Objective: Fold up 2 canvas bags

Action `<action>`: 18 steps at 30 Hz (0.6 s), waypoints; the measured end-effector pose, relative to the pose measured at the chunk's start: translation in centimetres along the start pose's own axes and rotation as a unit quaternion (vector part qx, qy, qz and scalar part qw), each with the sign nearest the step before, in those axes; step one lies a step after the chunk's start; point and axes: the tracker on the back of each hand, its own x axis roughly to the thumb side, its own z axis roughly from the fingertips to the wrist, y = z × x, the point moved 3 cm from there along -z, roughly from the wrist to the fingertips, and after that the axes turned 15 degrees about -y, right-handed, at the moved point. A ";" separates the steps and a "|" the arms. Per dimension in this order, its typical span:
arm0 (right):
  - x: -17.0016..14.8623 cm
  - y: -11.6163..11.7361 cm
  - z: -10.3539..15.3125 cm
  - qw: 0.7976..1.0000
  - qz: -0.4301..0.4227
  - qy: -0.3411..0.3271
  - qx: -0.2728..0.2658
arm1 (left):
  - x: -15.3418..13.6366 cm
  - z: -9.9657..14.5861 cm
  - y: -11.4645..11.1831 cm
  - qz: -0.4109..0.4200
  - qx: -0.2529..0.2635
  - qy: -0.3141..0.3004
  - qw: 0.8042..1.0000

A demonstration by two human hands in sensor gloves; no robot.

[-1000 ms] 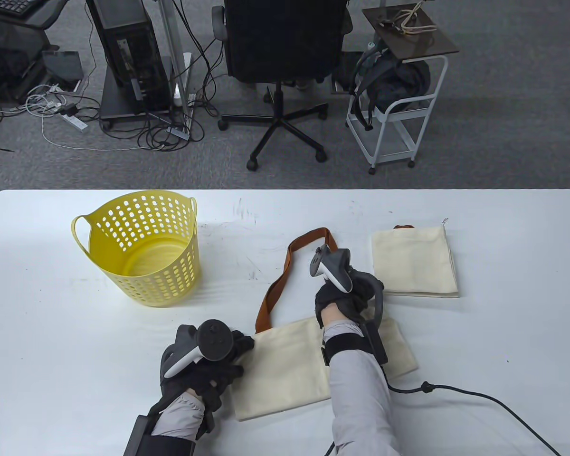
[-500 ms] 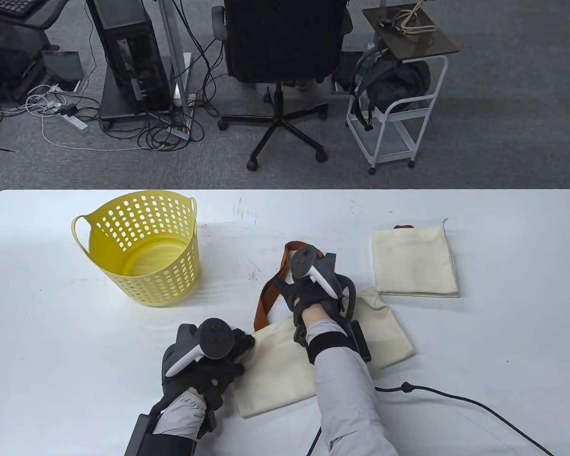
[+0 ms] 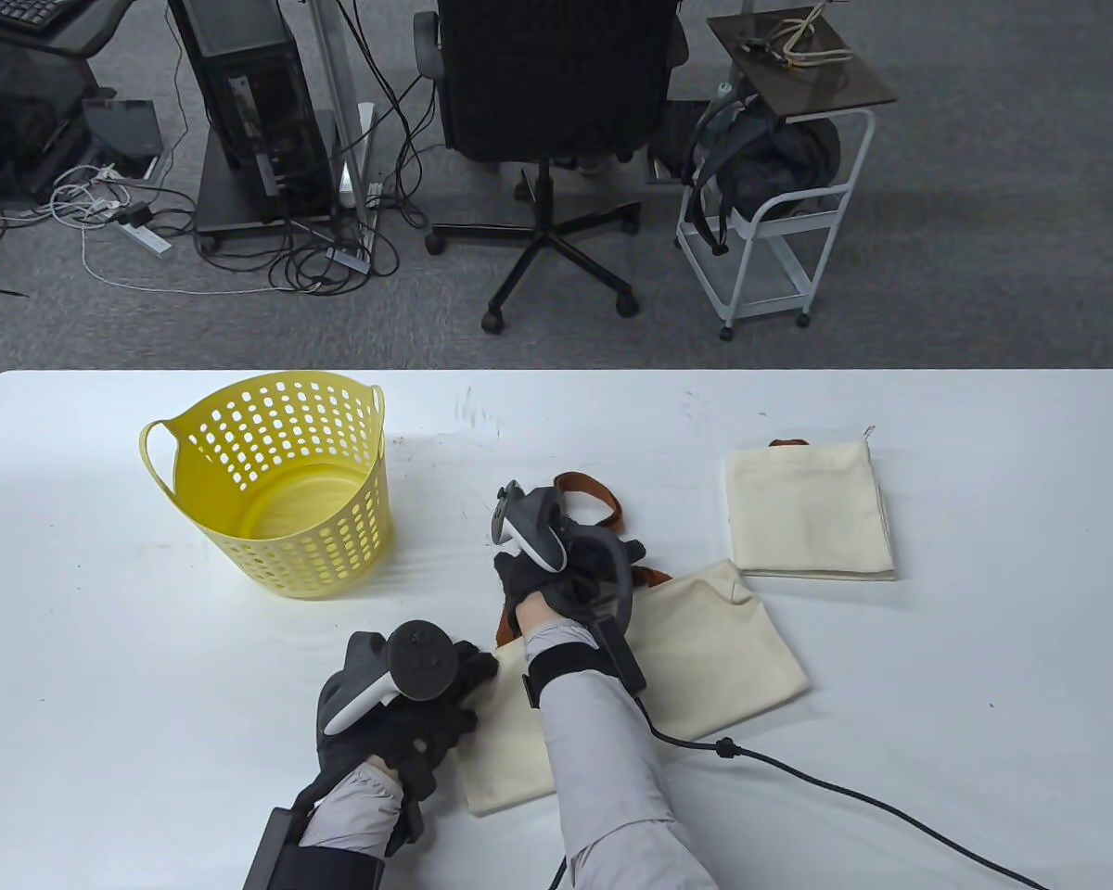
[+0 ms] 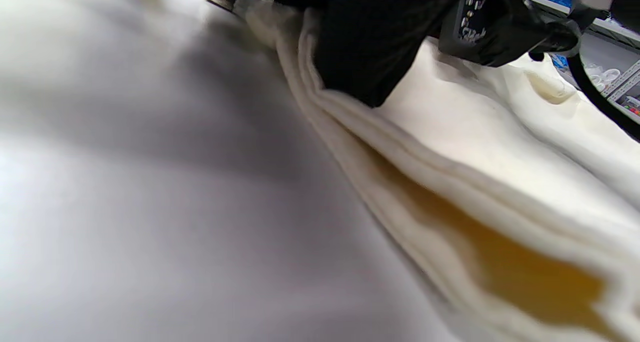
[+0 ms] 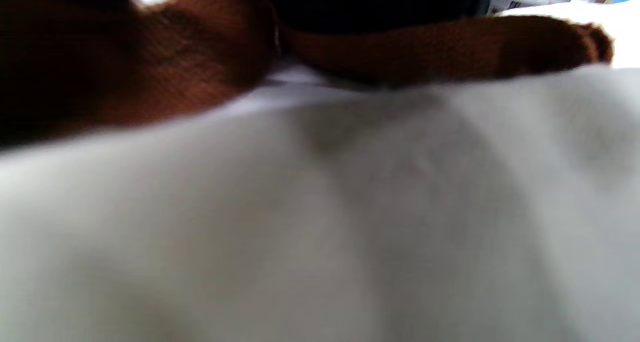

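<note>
An unfolded cream canvas bag (image 3: 714,640) lies at the table's front middle. My left hand (image 3: 468,691) presses its left edge, with a gloved finger (image 4: 360,57) lying on the cloth layers (image 4: 475,132). My right hand (image 3: 566,575) holds the bag's brown strap (image 3: 589,491) bunched over the bag's top edge. The strap (image 5: 175,72) shows under the glove in the right wrist view, above the cream cloth (image 5: 350,207). A second cream bag (image 3: 809,510) lies folded to the right, apart from both hands.
A yellow perforated basket (image 3: 278,482) stands on the white table (image 3: 983,649) at the left. A black cable (image 3: 844,788) trails from my right wrist across the front right. An office chair (image 3: 547,111) and a white cart (image 3: 779,213) stand beyond the far edge.
My right hand has moved left and toward the bag, dragging the strap from a long loop into a bunch at the bag's top. The left hand has stayed on the edge.
</note>
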 end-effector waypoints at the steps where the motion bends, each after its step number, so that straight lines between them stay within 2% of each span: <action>1: -0.5 -0.2 0.0 1.000 -0.014 -0.004 -0.005 | 0.0 0.0 0.0 0.001 0.000 0.000 1.000; 3: -1.5 -0.6 0.2 0.999 -0.034 0.003 -0.014 | -0.1 0.0 0.0 0.003 -0.001 0.000 1.000; 7: -3.9 -0.8 0.2 0.996 -0.038 0.009 -0.074 | -0.1 0.0 0.0 0.006 -0.001 0.000 1.000; 9: -5.0 -0.6 0.2 0.993 -0.063 -0.004 -0.105 | -0.1 0.0 0.0 0.008 -0.002 0.000 1.000; 12: -7.0 -0.5 0.7 0.984 -0.139 -0.007 -0.114 | -0.2 0.0 -0.1 0.012 -0.005 0.000 1.000; 15: -9.1 -0.3 1.1 0.964 -0.240 -0.053 -0.101 | -0.1 -0.1 -0.3 0.002 -0.027 -0.010 1.000; 18: -10.7 -0.8 2.4 0.927 -0.335 -0.094 -0.142 | 0.3 -0.2 -0.5 -0.014 -0.043 -0.019 0.999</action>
